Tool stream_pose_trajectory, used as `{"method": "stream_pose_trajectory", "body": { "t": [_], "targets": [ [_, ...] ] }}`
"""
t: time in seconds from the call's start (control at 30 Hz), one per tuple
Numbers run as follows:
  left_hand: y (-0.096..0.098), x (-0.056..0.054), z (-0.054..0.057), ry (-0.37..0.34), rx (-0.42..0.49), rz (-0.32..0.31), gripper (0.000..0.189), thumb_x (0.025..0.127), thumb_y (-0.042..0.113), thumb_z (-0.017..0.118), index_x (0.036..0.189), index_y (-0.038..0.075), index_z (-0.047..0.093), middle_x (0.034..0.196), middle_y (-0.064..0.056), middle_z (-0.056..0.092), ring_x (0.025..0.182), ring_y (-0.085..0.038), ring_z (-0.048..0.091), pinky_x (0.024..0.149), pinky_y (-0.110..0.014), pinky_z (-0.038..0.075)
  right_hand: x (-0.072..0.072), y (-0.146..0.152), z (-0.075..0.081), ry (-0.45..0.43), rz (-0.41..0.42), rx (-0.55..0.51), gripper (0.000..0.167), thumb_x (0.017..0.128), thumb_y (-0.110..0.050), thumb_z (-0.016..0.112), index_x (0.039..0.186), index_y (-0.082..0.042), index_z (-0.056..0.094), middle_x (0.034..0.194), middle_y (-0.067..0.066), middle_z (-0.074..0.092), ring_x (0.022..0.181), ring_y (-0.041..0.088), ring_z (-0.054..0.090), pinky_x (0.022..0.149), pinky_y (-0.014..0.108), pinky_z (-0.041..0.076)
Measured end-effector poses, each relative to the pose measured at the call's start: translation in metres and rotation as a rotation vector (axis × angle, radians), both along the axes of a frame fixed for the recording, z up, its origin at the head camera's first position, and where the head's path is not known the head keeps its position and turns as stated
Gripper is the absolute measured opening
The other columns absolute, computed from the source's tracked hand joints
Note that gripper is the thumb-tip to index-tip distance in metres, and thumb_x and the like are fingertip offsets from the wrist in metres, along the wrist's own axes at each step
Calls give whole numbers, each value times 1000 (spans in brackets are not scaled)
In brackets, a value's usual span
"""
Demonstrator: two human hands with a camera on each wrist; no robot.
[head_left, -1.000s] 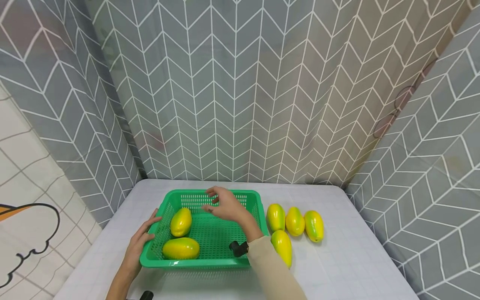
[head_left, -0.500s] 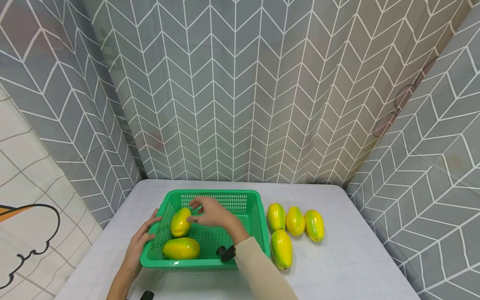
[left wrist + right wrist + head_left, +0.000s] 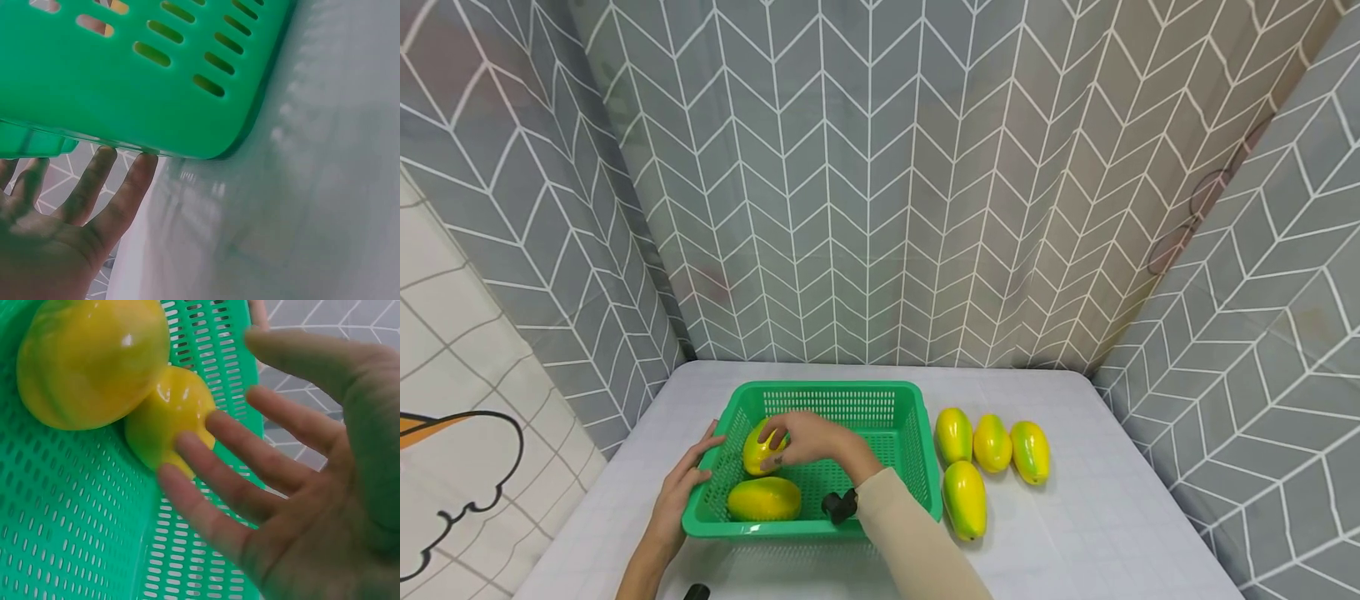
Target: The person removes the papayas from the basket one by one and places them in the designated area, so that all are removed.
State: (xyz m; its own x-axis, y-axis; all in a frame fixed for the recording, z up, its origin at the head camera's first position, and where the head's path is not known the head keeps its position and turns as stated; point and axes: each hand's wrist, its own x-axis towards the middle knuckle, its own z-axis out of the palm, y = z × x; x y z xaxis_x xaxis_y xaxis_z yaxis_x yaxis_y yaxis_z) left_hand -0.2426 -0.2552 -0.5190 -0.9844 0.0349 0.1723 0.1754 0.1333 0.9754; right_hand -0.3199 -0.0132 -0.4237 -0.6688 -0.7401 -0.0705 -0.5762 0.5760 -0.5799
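A green perforated plastic basket (image 3: 842, 527) stands on the table with two yellow-green papayas inside. The back papaya (image 3: 754, 454) sits near the left wall; the front papaya (image 3: 765, 500) lies sideways before it. My right hand (image 3: 805, 439) hovers at the back papaya, fingers spread. In the right wrist view the fingertips (image 3: 215, 422) overlap that papaya (image 3: 172, 419); whether they touch it I cannot tell. My left hand (image 3: 672, 498) rests against the basket's left side. The left wrist view has its straight fingers (image 3: 130, 194) touching the basket's outer wall (image 3: 125, 106).
Several more papayas lie on the table right of the basket: one in front (image 3: 965, 500), the others in a row behind it, ending with the rightmost papaya (image 3: 1030, 452). A white cloth covers the table (image 3: 1097, 517). Patterned grey curtains (image 3: 865, 208) stand behind and at the sides.
My right hand has moved left and down across the basket, from above its back middle to the back papaya. The left hand has stayed at the basket's left side.
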Motion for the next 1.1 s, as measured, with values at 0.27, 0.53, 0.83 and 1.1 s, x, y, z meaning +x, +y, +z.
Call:
{"method": "stream_pose_trajectory", "body": {
  "t": [0.27, 0.53, 0.83, 1.1],
  "targets": [
    [-1, 1, -1, 12, -9, 0, 51, 107, 6, 35, 158, 5, 43, 180, 9, 14, 147, 22, 21, 107, 2, 27, 3, -5, -2, -146, 70, 109, 44, 95, -33, 78, 135, -17, 69, 129, 6, 76, 98, 7, 68, 81, 25, 60],
    [-1, 0, -1, 16, -15, 3, 51, 107, 7, 36, 157, 5, 44, 180, 8, 15, 144, 23, 22, 106, 2, 29, 1, -9, -7, -248, 74, 136, 48, 94, -35, 80, 139, -21, 67, 138, 2, 73, 108, 7, 69, 74, 30, 63],
    [-2, -1, -3, 25, -18, 2, 51, 107, 7, 36, 157, 5, 44, 180, 9, 16, 143, 25, 22, 108, 3, 28, -3, -14, -13, -363, 52, 182, 51, 92, -33, 83, 139, -25, 67, 144, -1, 68, 119, 8, 66, 71, 36, 66],
    [-2, -1, -4, 25, -12, 1, 51, 107, 6, 36, 157, 5, 44, 180, 7, 16, 145, 22, 22, 108, 2, 29, -3, -16, -20, -422, 25, 186, 55, 90, -31, 85, 141, -24, 66, 143, 0, 65, 120, 12, 64, 69, 38, 66]
  ]
}}
